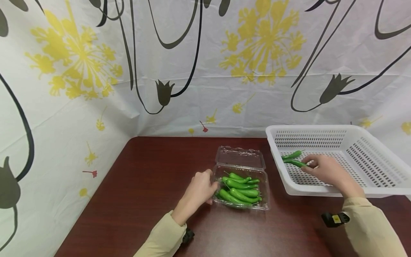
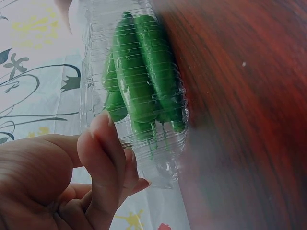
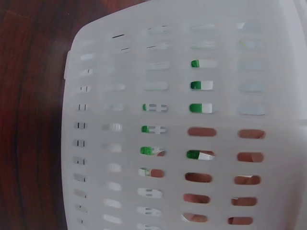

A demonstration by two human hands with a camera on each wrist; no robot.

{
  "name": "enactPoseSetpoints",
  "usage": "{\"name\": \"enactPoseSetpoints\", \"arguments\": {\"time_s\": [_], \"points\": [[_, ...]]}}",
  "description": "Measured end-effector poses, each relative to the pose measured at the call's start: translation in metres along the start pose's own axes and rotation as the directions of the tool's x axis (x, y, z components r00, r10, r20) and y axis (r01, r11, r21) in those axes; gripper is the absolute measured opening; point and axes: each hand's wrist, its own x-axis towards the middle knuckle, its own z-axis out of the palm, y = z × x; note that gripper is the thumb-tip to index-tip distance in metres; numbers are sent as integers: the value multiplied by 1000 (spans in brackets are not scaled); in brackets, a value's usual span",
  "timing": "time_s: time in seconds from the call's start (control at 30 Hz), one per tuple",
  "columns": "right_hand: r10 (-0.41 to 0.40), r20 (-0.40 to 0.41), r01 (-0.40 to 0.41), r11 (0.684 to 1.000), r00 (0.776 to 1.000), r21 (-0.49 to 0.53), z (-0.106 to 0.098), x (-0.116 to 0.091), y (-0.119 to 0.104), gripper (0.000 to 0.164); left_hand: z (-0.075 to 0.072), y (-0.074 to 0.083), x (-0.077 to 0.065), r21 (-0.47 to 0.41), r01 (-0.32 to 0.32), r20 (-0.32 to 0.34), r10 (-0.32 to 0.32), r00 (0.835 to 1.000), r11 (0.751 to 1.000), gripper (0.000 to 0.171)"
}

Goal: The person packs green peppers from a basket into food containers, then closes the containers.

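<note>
A clear plastic clamshell box [image 1: 265, 200] stands on the table with its lid folded back, holding several green chili peppers [image 1: 237, 184]. My left hand [image 1: 198, 187] grips the box's left edge; in the left wrist view its fingertips [image 2: 103, 125] are at the clear rim beside the peppers. Over the left part of a white perforated basket [image 1: 379, 167], my right hand [image 1: 327, 170] pinches a green chili pepper [image 1: 294, 163] by one end. Another chili pepper [image 1: 293, 155] lies just behind it in the basket. The basket wall [image 3: 120, 191] mostly hides my right hand in the right wrist view.
The dark red-brown wooden table [image 1: 154, 178] carries both box and basket. The basket stands to the right of the box, with a narrow gap between. A white patterned cloth [image 1: 199, 71] hangs behind the table and along its left side.
</note>
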Motion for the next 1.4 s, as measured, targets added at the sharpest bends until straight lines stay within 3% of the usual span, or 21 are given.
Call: {"name": "enactPoseSetpoints", "arguments": {"time_s": [0.27,0.87,1.4], "points": [[20,-11,-20,1000,1000,-8,-5,-3,-3,32,0,1,1,-4,7,8,-7,1000,1000,35],[-20,-94,23,999,995,26,-11,-8,-9,30,1,1,2,-23,14,11,-14,1000,1000,30],[-30,-160,39,998,987,58,-10,-9,-33,28,0,2,1,-27,30,13,-30,999,999,30]]}}
